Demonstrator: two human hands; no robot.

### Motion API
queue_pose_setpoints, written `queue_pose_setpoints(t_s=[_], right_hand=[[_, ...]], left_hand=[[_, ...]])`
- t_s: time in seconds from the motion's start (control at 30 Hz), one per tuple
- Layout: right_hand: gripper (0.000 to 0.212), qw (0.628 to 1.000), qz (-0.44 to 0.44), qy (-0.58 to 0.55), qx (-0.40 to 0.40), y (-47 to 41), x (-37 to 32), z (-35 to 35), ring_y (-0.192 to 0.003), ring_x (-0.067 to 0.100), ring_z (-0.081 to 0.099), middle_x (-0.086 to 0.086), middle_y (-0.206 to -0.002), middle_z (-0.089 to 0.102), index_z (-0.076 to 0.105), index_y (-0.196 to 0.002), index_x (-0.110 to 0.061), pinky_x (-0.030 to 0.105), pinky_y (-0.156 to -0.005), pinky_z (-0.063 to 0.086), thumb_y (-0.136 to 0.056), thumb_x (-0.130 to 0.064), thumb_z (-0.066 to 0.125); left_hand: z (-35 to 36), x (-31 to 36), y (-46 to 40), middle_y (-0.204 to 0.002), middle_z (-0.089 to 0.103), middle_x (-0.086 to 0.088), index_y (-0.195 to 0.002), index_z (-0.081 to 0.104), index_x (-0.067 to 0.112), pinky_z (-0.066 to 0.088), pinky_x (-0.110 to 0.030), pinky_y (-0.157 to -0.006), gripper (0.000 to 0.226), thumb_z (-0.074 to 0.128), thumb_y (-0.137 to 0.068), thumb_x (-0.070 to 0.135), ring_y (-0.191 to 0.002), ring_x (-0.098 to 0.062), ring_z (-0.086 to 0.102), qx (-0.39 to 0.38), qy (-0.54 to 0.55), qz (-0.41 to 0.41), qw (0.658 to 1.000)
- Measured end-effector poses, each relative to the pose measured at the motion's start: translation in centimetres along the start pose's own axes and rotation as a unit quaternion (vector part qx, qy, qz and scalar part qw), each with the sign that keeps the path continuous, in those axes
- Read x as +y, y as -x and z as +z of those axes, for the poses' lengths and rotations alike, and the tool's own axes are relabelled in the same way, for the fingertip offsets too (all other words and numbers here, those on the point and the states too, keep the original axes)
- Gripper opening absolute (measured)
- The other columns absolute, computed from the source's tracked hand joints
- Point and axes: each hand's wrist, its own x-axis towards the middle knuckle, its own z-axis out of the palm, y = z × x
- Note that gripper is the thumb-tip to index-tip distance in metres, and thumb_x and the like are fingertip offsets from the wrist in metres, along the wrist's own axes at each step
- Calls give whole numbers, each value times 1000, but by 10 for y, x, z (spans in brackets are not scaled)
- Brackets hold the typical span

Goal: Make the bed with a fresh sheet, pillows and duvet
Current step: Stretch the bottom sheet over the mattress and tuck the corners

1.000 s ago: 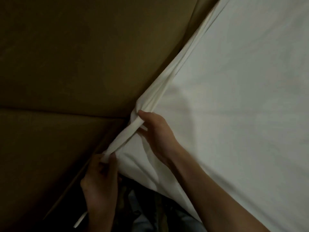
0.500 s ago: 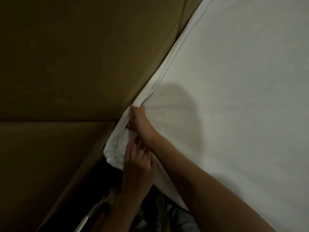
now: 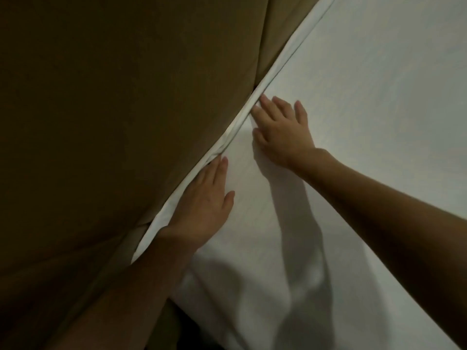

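A white sheet (image 3: 366,102) covers the mattress across the right half of the view. Its folded edge runs diagonally along the brown padded headboard (image 3: 113,109). My left hand (image 3: 204,198) lies flat on the sheet by that edge, its outer fingers slipped into the gap between mattress and headboard. My right hand (image 3: 283,130) rests higher up with fingers straight and spread, fingertips touching the same seam. Neither hand holds any cloth. No pillows or duvet are in view.
The headboard fills the left and top, with a padded seam (image 3: 75,251) at lower left. The sheet hangs in loose folds (image 3: 252,299) over the mattress corner at the bottom, with a dark gap (image 3: 184,327) beside it.
Both hands let go of the bunched sheet edge at the corner and moved up along the headboard. They now lie flat on the sheet at the seam.
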Motion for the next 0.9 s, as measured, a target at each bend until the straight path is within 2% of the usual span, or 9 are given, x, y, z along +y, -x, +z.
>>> queue_pose_setpoints(t_s=[0.17,0.33,0.47,0.53,0.6,0.67,0.73,0.8,0.9], right_hand=[[47,998,-24,50,11,-35,-3,4,-146,26,16,1,-149,40,48,-137,-23,56,-117,-3,-101,-41,24],[52,993,-42,107,3,-40,-6,4,-142,27,25,7,-143,46,50,-135,-16,51,-119,1,-101,-42,20],[42,992,-104,-61,-35,-60,21,-10,-131,24,40,7,-133,55,60,-126,-12,37,-116,12,-99,-33,36],[31,952,-82,-285,-71,-69,50,-30,-120,21,53,6,-123,64,68,-116,-11,32,-109,30,-97,-21,45],[32,936,-51,-344,54,-75,81,-42,-115,20,55,7,-120,65,68,-113,-9,28,-103,37,-93,-12,43],[41,966,-15,-208,151,-85,108,-44,-125,23,47,8,-129,59,64,-120,-10,31,-108,29,-90,-14,36],[44,992,49,-71,96,-101,123,-45,-142,23,26,3,-148,42,49,-138,-17,44,-118,10,-97,-23,31],[47,996,76,-14,33,-119,126,-45,-148,20,10,-1,-156,27,35,-146,-21,54,-117,-6,-102,-32,24],[52,995,73,62,26,-138,120,-39,-148,19,8,-1,-155,30,37,-146,-18,56,-115,-12,-102,-37,18]], left_hand=[[10,9,-33,-161,6,1,-153,4,19,6,-20,-110,71,40,-97,44,-147,-16,11,-33,164,-120,979],[15,24,-52,-159,16,-2,-152,13,19,17,-34,-115,71,47,-95,45,-144,-23,19,-29,247,-232,941],[-10,44,-70,-148,39,-12,-144,36,11,33,-37,-105,54,41,-98,40,-133,-31,39,-48,206,-297,931],[-29,60,-74,-134,52,-10,-134,48,12,40,-34,-90,41,40,-100,34,-120,-30,51,26,84,-228,970],[-37,74,-88,-140,47,-4,-140,43,16,35,-29,-101,42,41,-99,29,-127,-22,44,93,102,-92,986],[-36,83,-115,-155,27,4,-150,25,20,14,-17,-110,52,39,-100,29,-141,-12,24,61,126,8,990],[-31,92,-145,-160,7,7,-153,8,21,0,-14,-109,60,36,-101,32,-146,-8,6,7,96,45,994],[-30,100,-172,-161,0,4,-153,2,18,-2,-16,-112,65,38,-101,32,-147,-9,0,13,69,58,996],[-30,108,-202,-159,14,-5,-153,8,12,12,-24,-114,70,46,-98,32,-145,-17,15,44,112,31,992]])
